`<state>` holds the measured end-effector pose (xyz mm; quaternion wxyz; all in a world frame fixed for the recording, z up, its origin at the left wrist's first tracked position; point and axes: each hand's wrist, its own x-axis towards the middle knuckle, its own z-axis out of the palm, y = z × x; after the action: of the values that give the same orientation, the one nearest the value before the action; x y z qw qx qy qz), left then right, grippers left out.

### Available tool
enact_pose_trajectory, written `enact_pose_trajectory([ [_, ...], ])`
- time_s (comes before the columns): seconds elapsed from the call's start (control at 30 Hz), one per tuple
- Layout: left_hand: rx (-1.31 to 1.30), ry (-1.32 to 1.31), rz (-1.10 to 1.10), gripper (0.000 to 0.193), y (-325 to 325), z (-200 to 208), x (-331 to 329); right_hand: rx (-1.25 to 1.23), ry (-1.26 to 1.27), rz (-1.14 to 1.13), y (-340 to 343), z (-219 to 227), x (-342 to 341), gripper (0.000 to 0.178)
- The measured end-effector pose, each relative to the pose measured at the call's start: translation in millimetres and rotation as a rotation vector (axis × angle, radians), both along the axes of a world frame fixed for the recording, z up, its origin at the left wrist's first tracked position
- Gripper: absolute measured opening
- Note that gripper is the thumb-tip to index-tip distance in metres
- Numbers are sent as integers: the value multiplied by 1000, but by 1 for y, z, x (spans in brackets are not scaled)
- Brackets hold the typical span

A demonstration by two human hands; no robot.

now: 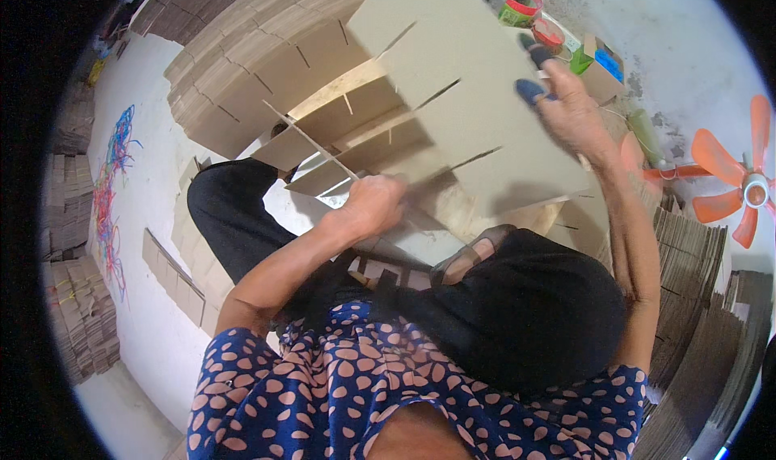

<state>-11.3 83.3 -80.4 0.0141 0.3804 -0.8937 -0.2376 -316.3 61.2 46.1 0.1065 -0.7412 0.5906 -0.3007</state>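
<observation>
My left hand (373, 206) is closed on slotted cardboard dividers (309, 140), where thin strips cross one another above my lap. Beside them a large flat cardboard sheet (461, 64) with several dark slots stands tilted. At its right edge is my right hand (567, 108), slightly blurred, with dark blue covers on two fingertips. Its thumb and finger are spread apart, and nothing shows between them. Some of the crossing strips lie in shadow behind the sheet, and part of my left fingers is hidden.
A big stack of slotted cardboard (234, 80) stands ahead on the left. More cardboard piles (683, 290) are at the right, near an orange fan (753, 188). Coloured strings (109, 193) lie on the floor at left. A small open box (602, 70) sits at the upper right.
</observation>
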Motion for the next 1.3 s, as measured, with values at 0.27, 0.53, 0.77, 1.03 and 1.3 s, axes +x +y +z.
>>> enact_pose_trajectory([
  [0.27,64,-19,26,21,0,0,-1,202,0,183,-10,27,77,21],
  [0.53,167,-45,29,21,-4,21,-1,221,91,201,-15,29,98,19],
  [0.77,93,15,17,22,-4,8,2,195,114,219,-12,33,100,26],
  [1.03,115,-48,-6,22,-3,13,1,199,38,236,-6,38,105,30],
  [1.3,94,-62,-1,22,6,15,2,275,80,220,-9,12,115,17],
])
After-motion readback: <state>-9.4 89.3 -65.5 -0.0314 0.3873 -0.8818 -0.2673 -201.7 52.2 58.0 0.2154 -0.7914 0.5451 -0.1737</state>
